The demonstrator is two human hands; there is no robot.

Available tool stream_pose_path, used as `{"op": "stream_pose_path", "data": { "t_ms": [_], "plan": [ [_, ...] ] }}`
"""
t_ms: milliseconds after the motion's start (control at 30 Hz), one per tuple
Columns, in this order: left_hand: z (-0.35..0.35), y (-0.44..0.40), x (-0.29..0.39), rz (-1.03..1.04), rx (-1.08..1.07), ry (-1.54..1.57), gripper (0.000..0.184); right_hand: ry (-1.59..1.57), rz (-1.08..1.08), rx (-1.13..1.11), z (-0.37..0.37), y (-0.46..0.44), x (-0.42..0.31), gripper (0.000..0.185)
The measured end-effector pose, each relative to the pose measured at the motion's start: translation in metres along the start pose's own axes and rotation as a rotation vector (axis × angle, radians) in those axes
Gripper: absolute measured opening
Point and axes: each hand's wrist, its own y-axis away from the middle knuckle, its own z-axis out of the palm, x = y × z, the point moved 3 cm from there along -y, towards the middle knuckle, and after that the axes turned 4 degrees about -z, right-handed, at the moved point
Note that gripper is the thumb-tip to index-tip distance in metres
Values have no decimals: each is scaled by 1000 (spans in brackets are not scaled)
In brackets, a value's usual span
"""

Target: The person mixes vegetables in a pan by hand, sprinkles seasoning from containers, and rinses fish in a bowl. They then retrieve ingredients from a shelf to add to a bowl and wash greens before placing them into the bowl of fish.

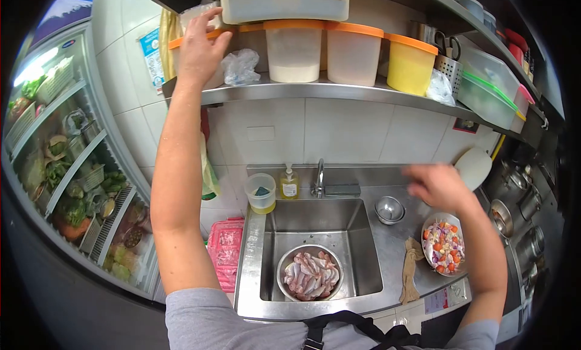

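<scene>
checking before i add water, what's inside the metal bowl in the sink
The metal bowl holds a heap of pinkish raw meat pieces, possibly chicken. The heap covers the bowl's bottom, so whatever lies under the top pieces can't be seen.

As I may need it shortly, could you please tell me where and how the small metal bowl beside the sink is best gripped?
I would pinch the right side of the small metal bowl's rim from above with the right hand: its mouth faces up, leaving the rim exposed, and bare counter lies on that side.
</scene>
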Motion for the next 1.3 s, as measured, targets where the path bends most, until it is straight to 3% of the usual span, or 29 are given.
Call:
{"op": "stream_pose_path", "data": {
  "t_ms": [133, 200, 267, 333, 467, 533, 667, 733, 833, 867, 967, 1167, 1200, 1233, 1300],
  "plan": [
    [37, 16, 38, 237, 110, -166, 45, 240, -38, 313, -44, -108, -30, 25],
    [46, 18, 77, 537, 395, -351, 50, 312, -100, 480, -47, -163, -35, 21],
    [59, 6, 89, 441, 340, -452, 60, 379, -30, 452, -53, -208, -43, 20],
    [79, -11, 89, 438, -19, -630, 80, 413, 21, 404, -58, -234, -40, 22],
    [90, -23, 78, 501, 18, -698, 77, 552, 120, 387, -61, -250, -11, 30],
    [85, -25, 76, 505, 23, -695, 78, 641, 101, 430, -63, -238, 3, 53],
    [74, -38, 66, 464, -8, -644, 80, 623, 161, 380, -64, -221, 14, 57],
    [71, -42, 68, 444, -33, -672, 79, 564, 209, 343, -63, -223, 9, 52],
    [72, -46, 71, 405, -63, -630, 79, 216, 128, 485, -57, -240, 1, 40],
    [74, -47, 74, 411, -66, -626, 79, 67, 77, 565, -53, -254, -3, 42],
    [74, -48, 79, 409, -65, -641, 78, -231, 132, 538, -42, -296, -22, 55],
    [72, -51, 79, 450, -57, -684, 83, -359, 95, 540, -27, -303, -103, 50],
    [73, -58, 69, 587, -3, -653, 76, -370, 77, 534, -24, -305, -114, 48],
    [78, -65, 59, 726, 56, -609, 70, -353, 48, 519, -23, -298, -128, 56],
    [80, -66, 53, 724, 45, -658, 75, -287, 17, 549, -17, -291, -147, 85]
  ]
}}
